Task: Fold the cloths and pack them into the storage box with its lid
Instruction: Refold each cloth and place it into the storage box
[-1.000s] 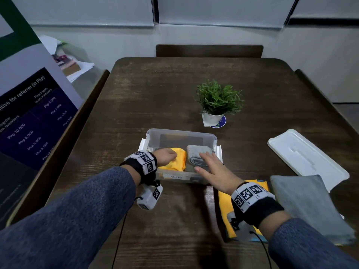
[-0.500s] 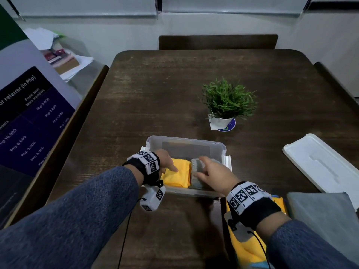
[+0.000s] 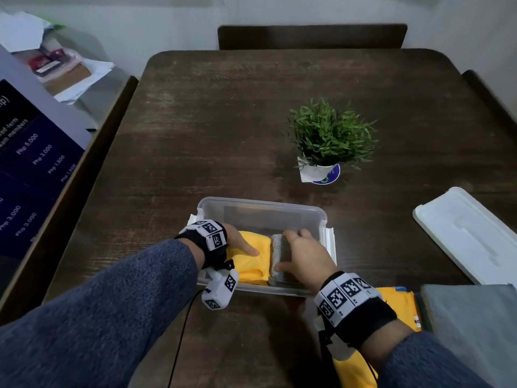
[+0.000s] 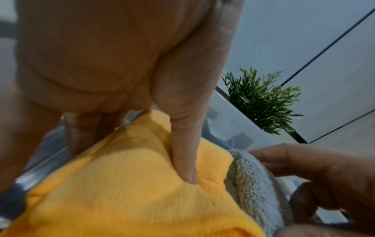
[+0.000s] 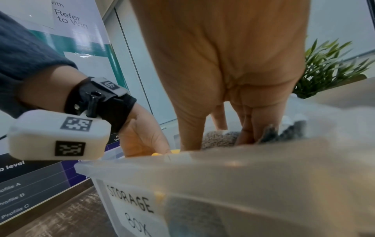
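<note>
A clear storage box (image 3: 262,203) stands near the table's front edge, its label (image 5: 131,211) facing me. Inside, a folded yellow cloth (image 3: 256,266) lies at the left and a folded grey cloth (image 3: 277,246) at the right. My left hand (image 3: 242,243) holds the yellow cloth (image 4: 131,184): the thumb (image 4: 186,160) presses its top and the fingers go down its outer side. My right hand (image 3: 303,256) grips the grey cloth (image 5: 219,137), thumb on its left, fingers tucked down its right side. The white lid (image 3: 464,233) lies on the table at the right.
A folded grey cloth (image 3: 470,329) and a yellow cloth (image 3: 398,305) lie on the table by my right forearm. A small potted plant (image 3: 330,135) stands behind the box. A poster board (image 3: 30,169) leans at the left, chairs around the table.
My right hand went from lying flat on the grey cloth to curling round it inside the box. My left hand stayed on the yellow cloth. The head view moved closer.
</note>
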A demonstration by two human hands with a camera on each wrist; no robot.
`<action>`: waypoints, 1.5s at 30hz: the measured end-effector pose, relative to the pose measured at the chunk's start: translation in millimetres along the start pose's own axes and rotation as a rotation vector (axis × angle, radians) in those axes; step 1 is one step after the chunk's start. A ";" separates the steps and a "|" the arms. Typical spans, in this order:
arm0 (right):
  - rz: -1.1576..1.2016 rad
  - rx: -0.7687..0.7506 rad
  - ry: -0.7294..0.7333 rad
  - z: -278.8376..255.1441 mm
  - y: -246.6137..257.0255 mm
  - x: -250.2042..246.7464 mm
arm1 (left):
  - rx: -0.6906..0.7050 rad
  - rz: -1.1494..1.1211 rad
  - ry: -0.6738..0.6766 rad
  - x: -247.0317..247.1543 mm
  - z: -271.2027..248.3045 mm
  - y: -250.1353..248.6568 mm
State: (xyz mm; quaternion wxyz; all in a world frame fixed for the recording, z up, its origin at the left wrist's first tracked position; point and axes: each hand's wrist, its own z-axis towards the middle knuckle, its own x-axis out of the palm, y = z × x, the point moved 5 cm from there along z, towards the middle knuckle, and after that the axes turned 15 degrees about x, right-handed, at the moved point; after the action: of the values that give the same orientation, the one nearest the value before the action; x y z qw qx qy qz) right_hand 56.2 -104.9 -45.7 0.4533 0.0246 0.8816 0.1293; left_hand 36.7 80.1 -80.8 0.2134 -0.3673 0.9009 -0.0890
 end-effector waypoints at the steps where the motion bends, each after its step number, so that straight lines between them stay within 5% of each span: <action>1: 0.014 0.005 0.004 0.9 -0.6 0.9 | -0.001 0.009 -0.003 -0.4 2.0 -0.3; 17: 0.086 0.018 0.019 4.7 -6.4 8.3 | -0.062 0.503 -0.036 -15.1 -12.3 2.5; 27: 0.135 0.010 0.003 -0.5 -8.1 6.7 | 0.192 0.505 -0.213 -21.6 -40.0 -45.1; 34: 0.150 0.001 -0.007 -2.3 -8.7 6.9 | 0.392 0.373 -0.015 17.4 -37.3 -65.4; 40: 0.149 -0.005 -0.006 -1.1 -10.9 7.8 | 0.371 0.665 0.154 29.8 -31.7 -59.5; 45: 0.147 -0.014 -0.008 -0.6 -11.4 9.0 | 0.269 0.669 0.203 29.5 -29.2 -38.4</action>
State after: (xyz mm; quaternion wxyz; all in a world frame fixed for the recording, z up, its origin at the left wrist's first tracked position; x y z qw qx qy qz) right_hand 51.2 -114.6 -55.3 0.4462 0.0865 0.8747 0.1681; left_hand 28.6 32.1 -52.0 0.1864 -0.0108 0.9679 -0.1680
